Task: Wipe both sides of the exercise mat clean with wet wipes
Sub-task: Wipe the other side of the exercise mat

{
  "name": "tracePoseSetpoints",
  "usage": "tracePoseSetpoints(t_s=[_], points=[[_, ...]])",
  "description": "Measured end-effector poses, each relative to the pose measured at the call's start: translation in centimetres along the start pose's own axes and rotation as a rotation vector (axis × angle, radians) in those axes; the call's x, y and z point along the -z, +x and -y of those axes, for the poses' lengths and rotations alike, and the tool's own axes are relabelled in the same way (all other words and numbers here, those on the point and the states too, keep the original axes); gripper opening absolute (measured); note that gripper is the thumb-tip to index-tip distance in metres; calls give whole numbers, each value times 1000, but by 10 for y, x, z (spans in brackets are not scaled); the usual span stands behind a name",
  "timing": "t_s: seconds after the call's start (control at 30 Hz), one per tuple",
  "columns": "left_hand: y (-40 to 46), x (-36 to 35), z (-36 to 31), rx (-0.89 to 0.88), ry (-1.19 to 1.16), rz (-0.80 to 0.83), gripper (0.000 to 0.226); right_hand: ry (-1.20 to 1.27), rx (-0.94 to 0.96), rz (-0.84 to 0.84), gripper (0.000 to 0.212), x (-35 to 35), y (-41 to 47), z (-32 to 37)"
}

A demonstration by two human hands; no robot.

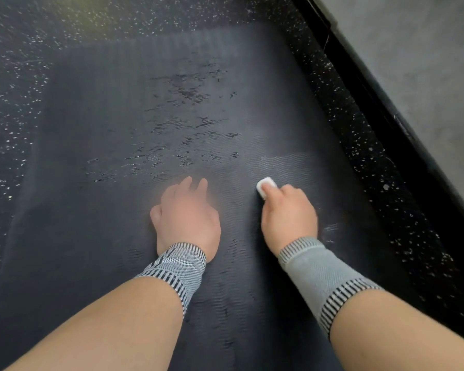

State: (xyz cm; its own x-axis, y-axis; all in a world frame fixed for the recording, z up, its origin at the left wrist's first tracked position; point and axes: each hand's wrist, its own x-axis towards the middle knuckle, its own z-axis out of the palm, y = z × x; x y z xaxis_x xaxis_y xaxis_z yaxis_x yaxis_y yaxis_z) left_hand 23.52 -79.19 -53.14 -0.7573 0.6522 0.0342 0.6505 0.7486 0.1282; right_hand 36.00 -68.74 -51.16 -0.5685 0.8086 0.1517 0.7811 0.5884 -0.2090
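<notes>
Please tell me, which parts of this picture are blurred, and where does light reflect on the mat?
Head view: the left hand is motion-blurred, fingers smeared; the right hand holding the white wipe is sharper; pale sheen lies on the mat beyond the wipe; wide-angle bending shows at the edges.

Dark rubber floor (16, 108) flecked with white specks. Along its right edge, a black baseboard strip (381, 103) running diagonally; beyond that strip, a plain grey wall (423, 49). Soft light, faint yellowish glow on the floor's far left.
</notes>
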Motion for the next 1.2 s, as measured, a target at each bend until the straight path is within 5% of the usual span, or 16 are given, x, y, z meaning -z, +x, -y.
tracePoseSetpoints(t_s=[0.13,0.33,0.4,0.6,0.73,0.87,1.0,1.07,1.2], points=[[0,0,0,-2,0,-3,49,-57,191,16,28,6,-10,-7],[1,-1,1,0,-9,-1,48,-126,-338,-20,30,18,11,-86],[0,-1,0,2,-20,-5,48,-67,-379,19,30,17,8,-77],[0,-1,0,1,-27,-21,47,13,119,88,33,7,-40,23],[0,-1,0,7,-20,-13,47,34,245,43,34,8,-48,5],[1,-2,0,4,-9,-4,48,-145,-133,21,24,16,-28,-58],[1,-2,0,4,-5,-3,48,-75,-396,-7,26,18,-21,-70],[1,-1,0,4,-5,-2,48,-41,-315,20,24,15,-21,-47],[0,0,0,1,-12,0,48,-106,145,39,32,5,-26,1]])
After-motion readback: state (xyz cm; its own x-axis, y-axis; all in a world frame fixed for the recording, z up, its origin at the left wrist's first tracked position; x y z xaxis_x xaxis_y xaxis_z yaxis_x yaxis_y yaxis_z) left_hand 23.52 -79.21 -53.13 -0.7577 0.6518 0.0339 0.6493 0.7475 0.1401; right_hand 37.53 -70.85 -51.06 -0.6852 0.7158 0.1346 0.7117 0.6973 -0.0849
